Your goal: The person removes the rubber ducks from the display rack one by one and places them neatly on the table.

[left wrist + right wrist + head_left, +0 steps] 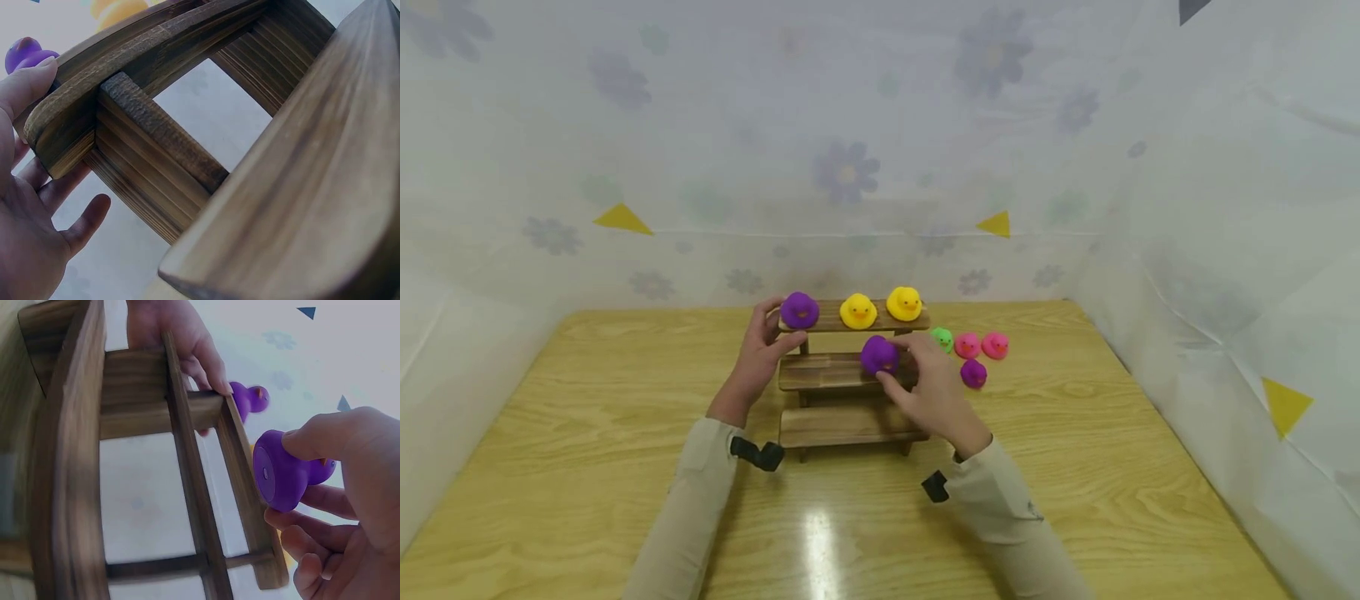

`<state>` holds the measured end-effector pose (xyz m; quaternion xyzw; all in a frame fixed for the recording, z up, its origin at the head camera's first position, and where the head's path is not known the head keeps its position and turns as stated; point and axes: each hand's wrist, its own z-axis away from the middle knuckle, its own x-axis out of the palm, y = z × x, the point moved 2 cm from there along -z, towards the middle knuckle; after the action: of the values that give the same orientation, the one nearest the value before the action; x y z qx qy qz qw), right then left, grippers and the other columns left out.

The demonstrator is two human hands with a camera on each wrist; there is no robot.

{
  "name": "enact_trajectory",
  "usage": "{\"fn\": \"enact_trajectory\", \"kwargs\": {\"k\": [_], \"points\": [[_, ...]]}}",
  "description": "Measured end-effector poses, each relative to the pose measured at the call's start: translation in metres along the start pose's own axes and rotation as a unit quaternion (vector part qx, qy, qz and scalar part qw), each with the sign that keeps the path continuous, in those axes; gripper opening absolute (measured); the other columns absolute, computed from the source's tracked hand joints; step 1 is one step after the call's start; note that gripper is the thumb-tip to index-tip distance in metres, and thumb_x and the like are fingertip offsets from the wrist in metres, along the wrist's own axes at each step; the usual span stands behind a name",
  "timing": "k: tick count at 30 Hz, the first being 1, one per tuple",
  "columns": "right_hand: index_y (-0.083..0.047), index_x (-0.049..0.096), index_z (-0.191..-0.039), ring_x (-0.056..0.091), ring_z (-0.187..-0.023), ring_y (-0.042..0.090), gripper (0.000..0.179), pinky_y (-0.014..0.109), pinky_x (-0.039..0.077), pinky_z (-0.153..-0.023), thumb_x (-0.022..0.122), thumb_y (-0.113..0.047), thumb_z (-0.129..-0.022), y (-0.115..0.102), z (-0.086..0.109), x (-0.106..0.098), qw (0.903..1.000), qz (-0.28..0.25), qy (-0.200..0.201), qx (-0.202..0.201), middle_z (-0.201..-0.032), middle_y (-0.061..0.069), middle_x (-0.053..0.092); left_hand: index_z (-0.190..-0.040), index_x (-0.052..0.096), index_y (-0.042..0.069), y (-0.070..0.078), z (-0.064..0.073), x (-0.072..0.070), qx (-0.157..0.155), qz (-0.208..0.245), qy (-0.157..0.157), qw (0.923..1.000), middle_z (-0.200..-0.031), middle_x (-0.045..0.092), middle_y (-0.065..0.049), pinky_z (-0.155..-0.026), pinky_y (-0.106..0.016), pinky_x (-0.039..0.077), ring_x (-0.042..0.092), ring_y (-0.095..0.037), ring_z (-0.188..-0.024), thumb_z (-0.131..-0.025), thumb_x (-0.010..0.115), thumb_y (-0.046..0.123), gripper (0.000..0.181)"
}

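A three-tier wooden shelf (850, 425) stands on the table. My left hand (755, 362) holds the left end of its top tier, thumb on the upper edge and fingers behind the board. Close to that thumb sits a purple rubber duck (800, 310). Two yellow rubber ducks, one mid-board (858, 312) and one at the right (904, 305), share the top tier. Between thumb and fingers, my right hand (938, 396) pinches another purple rubber duck (878, 357), in front of the upper tiers. The right wrist view shows this duck's flat base (266, 475), apart from the shelf.
Right of the shelf, on the wood-grain table (1075, 467), are a green duck (942, 340), two pink ducks (982, 345) and a smaller-looking purple duck (973, 374). Flower-printed white sheeting (722, 150) encloses the back and sides.
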<state>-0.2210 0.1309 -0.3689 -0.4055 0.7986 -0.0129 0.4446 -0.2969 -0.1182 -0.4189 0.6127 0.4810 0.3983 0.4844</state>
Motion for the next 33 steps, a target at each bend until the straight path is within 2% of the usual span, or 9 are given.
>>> {"fn": "enact_trajectory", "kwargs": {"k": [4, 7, 15, 22, 26, 33], "points": [[0.0, 0.06, -0.114, 0.055, -0.077, 0.021, 0.042, 0.032, 0.048, -0.068, 0.079, -0.013, -0.079, 0.006, 0.003, -0.009, 0.9997, 0.02, 0.013, 0.002, -0.101, 0.011, 0.064, -0.142, 0.027, 0.013, -0.001, 0.0, -0.001, -0.005, -0.001, -0.002, 1.0, -0.143, 0.047, -0.014, -0.087, -0.025, 0.045, 0.052, -0.008, -0.11, -0.096, 0.06, 0.013, 0.057], [0.0, 0.06, -0.115, 0.052, -0.075, 0.02, 0.043, 0.032, 0.045, -0.067, 0.079, -0.013, -0.079, 0.015, 0.007, -0.016, 0.9991, 0.034, 0.02, 0.013, -0.1, 0.012, 0.064, -0.143, 0.027, 0.014, -0.001, 0.0, -0.002, -0.007, -0.001, -0.002, 1.0, -0.145, 0.045, -0.016, -0.085, -0.025, 0.046, 0.052, -0.008, -0.111, -0.096, 0.06, 0.015, 0.057], [0.005, 0.063, -0.11, 0.05, -0.071, 0.023, 0.039, 0.034, 0.041, -0.063, 0.08, -0.008, -0.076, 0.032, 0.008, -0.043, 0.9964, 0.042, 0.06, 0.043, -0.085, 0.015, 0.061, -0.145, 0.023, 0.012, 0.001, 0.001, -0.002, -0.012, -0.002, -0.012, 0.9999, -0.147, 0.043, -0.015, -0.086, -0.023, 0.046, 0.05, -0.008, -0.116, -0.097, 0.058, 0.016, 0.059], [0.007, 0.061, -0.111, 0.052, -0.073, 0.025, 0.04, 0.038, 0.047, -0.065, 0.079, -0.006, -0.077, 0.048, 0.014, -0.057, 0.9947, 0.044, 0.065, 0.067, -0.096, 0.02, 0.063, -0.144, 0.024, 0.012, 0.002, 0.002, -0.001, -0.013, -0.002, -0.008, 0.9999, -0.146, 0.044, -0.014, -0.086, -0.024, 0.045, 0.05, -0.009, -0.113, -0.097, 0.057, 0.013, 0.058], [0.007, 0.06, -0.111, 0.053, -0.074, 0.025, 0.039, 0.038, 0.045, -0.064, 0.077, -0.005, -0.078, 0.063, 0.019, -0.064, 0.9931, 0.053, 0.065, 0.082, -0.097, 0.019, 0.063, -0.143, 0.025, 0.013, 0.002, 0.002, 0.0, -0.011, -0.003, -0.006, 0.9999, -0.145, 0.045, -0.014, -0.086, -0.024, 0.046, 0.051, -0.008, -0.112, -0.097, 0.058, 0.013, 0.057], [0.009, 0.059, -0.111, 0.056, -0.076, 0.034, 0.037, 0.041, 0.044, -0.066, 0.075, -0.003, -0.08, 0.088, 0.027, -0.079, 0.9909, 0.065, 0.068, 0.097, -0.1, 0.024, 0.064, -0.143, 0.025, 0.014, 0.0, 0.002, -0.001, -0.006, -0.001, -0.007, 1.0, -0.145, 0.045, -0.015, -0.086, -0.025, 0.046, 0.051, -0.009, -0.114, -0.096, 0.058, 0.014, 0.057]]}}
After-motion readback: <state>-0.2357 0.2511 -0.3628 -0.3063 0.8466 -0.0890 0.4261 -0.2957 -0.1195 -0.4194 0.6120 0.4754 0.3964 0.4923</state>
